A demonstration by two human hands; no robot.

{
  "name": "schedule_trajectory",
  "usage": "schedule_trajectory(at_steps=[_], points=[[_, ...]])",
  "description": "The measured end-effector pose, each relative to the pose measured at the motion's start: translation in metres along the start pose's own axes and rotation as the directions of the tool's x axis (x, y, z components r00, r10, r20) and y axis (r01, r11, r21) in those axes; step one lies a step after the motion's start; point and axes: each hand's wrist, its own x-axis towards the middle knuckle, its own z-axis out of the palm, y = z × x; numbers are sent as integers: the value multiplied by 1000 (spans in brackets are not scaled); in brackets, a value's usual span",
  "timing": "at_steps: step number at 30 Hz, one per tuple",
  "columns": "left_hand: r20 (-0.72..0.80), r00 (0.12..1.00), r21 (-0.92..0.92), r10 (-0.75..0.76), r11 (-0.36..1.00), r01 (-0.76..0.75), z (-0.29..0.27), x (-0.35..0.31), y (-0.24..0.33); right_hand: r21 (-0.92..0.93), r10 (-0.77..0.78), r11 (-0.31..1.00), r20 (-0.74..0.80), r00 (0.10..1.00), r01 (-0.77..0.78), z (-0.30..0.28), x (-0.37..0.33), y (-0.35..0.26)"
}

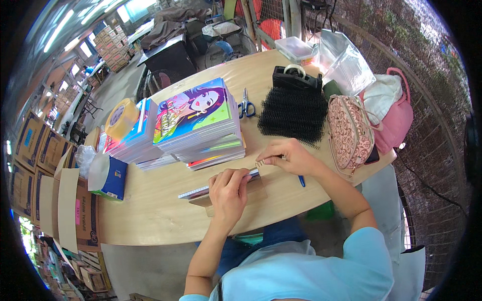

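Observation:
My left hand (228, 193) is closed on a notebook (193, 192) standing on its edge near the front of the table, its row of punched holes facing up. My right hand (290, 156) pinches the end of a thin spiral binding coil (259, 163) at the notebook's right end. How far the coil runs into the holes is hidden by my fingers. Behind my hands rises a tall stack of notebooks (203, 125) with bright illustrated covers. To its right lies a heap of black spiral coils (292, 114).
Blue-handled scissors (246, 108) lie behind the stack. A tape roll (122, 119) tops another notebook pile. A black tape dispenser (297, 79), patterned bag (351, 129) and pink bag (396, 125) line the right side. A blue pen (302, 181) lies near my right forearm; cartons (75, 210) stand left.

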Motion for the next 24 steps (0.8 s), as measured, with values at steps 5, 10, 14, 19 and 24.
schedule_trajectory(at_steps=[5, 10, 14, 19, 24], points=[[52, 999, -54, 12, 998, -9, -8, 1, 0, 49, -21, 999, -8, 1000, 21, 9, -8, -4], [63, 998, -85, 26, 996, -21, -11, 2, 1, 111, -17, 994, 21, 1000, 15, 8, -8, -10], [37, 997, -84, 63, 995, -60, -8, -1, -3, 96, 34, 994, 169, 985, -51, 5, -8, -13], [24, 998, -97, 63, 993, -60, -6, -1, -5, -168, -130, 973, 176, 976, 160, 6, -8, -18], [7, 998, -120, 70, 990, -69, -7, 0, -4, -230, -112, 964, 107, 988, 134, 10, -10, -22]])
